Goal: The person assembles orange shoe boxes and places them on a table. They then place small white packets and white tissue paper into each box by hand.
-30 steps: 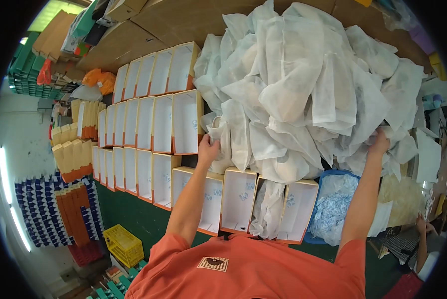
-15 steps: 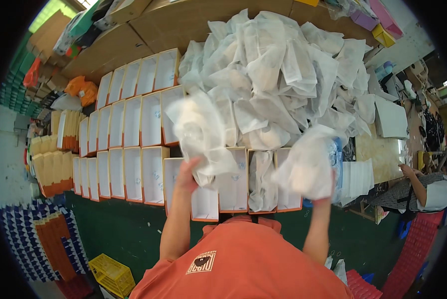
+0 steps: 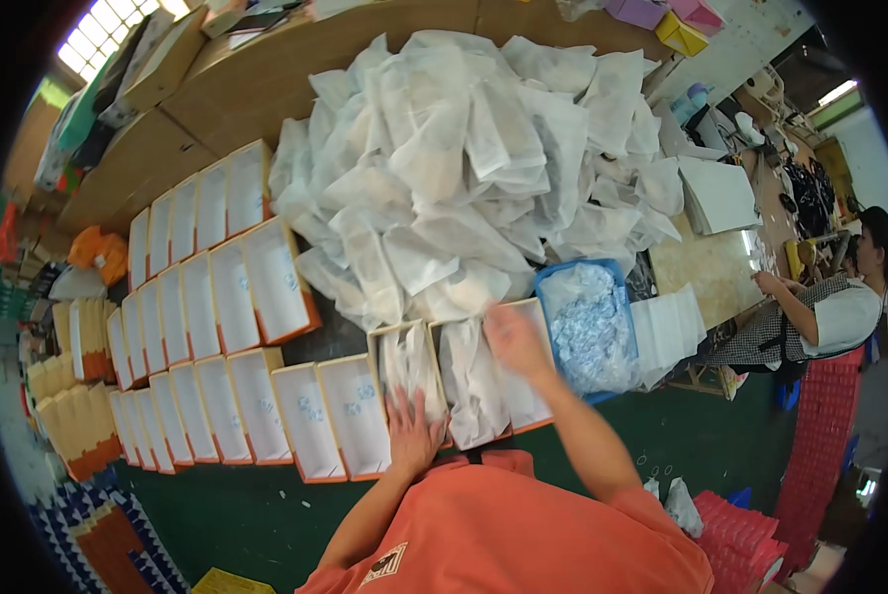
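Observation:
My left hand, its fingers spread, lies on the near end of a white wrapped bag inside an open cardboard box. Another white wrapped bag sits in the box just to the right. Above the far part of the rightmost front box is my right hand. Motion smears its fingers, so its grip does not show. Beyond both hands rises a large pile of white translucent bags, their contents only faintly visible.
Rows of open white-lined boxes stand to the left. At right are a blue bin with crumpled pale-blue pieces and a stack of white sheets. A person sits at the far right. Red stacks stand on the floor.
The wrapped bags have left both raised hands. My left hand has come down onto a bag in a box; my right hand has moved left over the front boxes. The view has shifted.

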`<state>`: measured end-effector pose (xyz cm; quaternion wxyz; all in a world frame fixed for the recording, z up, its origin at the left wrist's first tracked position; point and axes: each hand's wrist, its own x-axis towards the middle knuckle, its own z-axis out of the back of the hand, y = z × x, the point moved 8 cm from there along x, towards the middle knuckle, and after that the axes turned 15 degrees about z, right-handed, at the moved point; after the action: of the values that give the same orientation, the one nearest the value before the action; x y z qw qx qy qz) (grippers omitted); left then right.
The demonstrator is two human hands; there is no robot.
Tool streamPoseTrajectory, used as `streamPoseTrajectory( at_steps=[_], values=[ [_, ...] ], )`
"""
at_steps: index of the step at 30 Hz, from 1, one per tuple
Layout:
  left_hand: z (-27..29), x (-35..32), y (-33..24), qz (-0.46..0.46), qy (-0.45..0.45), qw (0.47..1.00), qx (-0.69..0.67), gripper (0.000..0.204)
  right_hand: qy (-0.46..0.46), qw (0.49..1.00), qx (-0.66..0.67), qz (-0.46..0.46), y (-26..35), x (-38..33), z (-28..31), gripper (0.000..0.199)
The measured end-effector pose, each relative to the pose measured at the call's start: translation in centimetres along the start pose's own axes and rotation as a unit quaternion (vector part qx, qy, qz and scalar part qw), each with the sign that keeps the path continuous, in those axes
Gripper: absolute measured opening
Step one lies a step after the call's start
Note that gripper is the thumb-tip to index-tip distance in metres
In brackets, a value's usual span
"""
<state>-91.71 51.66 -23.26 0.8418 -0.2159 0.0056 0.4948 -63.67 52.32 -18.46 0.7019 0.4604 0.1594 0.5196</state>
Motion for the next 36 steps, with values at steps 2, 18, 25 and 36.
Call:
streamPoseTrajectory(
  at_steps=[2,18,25,36],
  values=[
    [-1.6,1.0,0.8,0.044,0.118,0.992,0.031,0.083,-0.096,0.987,0.001,-0.127,-5.6,6.8,7.8,0.037],
    [6.3,31.3,8.6,0.302,-0.055,0.898,-0.314,0.029,0.12,0.906,-0.382,-0.138,-20.0,14.4,21.4,0.064],
    [21.1,18.7,6.1,0.143,-0.275,0.81,-0.497,0.035,0.006,0.883,-0.434,-0.179,-9.0,7.5,22.3,0.06],
    [-0.9,5.6,-15.4,0.166,0.287,0.765,-0.553,0.055,0.013,0.973,0.067,-0.22,-4.7,-13.0,11.1,0.048]
  ],
)
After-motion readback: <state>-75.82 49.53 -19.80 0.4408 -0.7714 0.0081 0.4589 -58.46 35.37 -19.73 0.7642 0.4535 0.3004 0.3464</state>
